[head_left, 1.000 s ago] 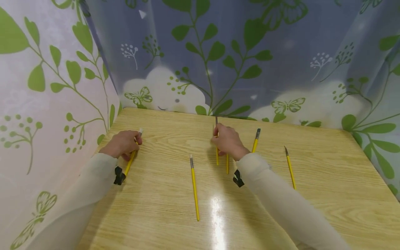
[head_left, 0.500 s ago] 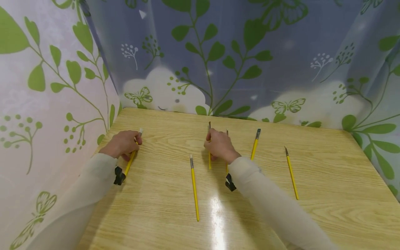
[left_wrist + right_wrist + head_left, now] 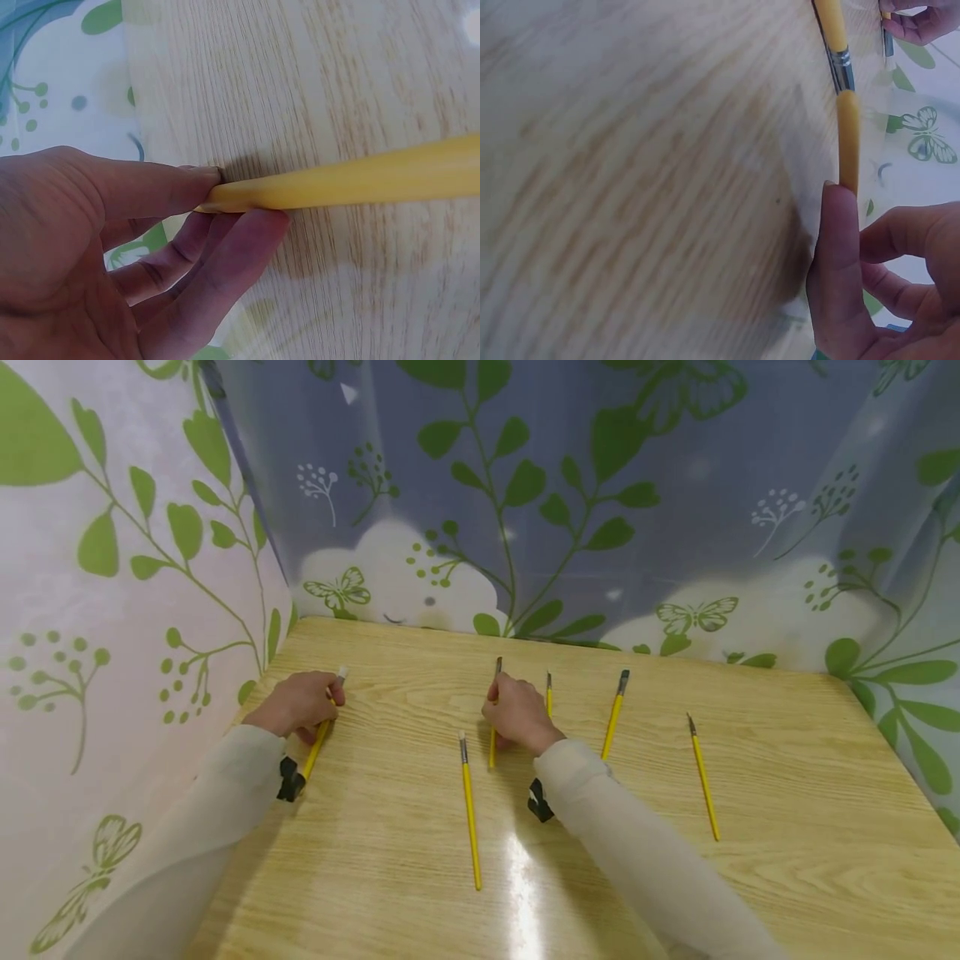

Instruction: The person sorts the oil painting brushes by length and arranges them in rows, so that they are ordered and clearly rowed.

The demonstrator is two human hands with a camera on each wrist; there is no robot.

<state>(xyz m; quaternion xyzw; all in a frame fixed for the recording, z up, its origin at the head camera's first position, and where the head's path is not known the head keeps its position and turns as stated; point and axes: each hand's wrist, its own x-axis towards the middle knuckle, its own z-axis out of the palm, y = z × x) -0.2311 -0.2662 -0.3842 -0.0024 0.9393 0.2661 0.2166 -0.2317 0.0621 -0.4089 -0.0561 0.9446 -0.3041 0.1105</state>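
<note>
Well left of the loose middle brush (image 3: 471, 827), a slim yellow handle with metal ferrule and pale bristles on the wood-grained table (image 3: 390, 885), the left hand (image 3: 296, 703) holds a white-tipped brush (image 3: 316, 750) in a narrow pinch, its long axis slanting away and slightly right, bristles at the far end. Just right of the middle brush's bristle end, the right hand (image 3: 519, 710) likewise pinches a dark-tipped brush (image 3: 492, 752), its bristles pointing away from the person. Farther right of the middle brush lie a flat-tipped brush (image 3: 614, 720) and a pointed brush (image 3: 703, 781).
</note>
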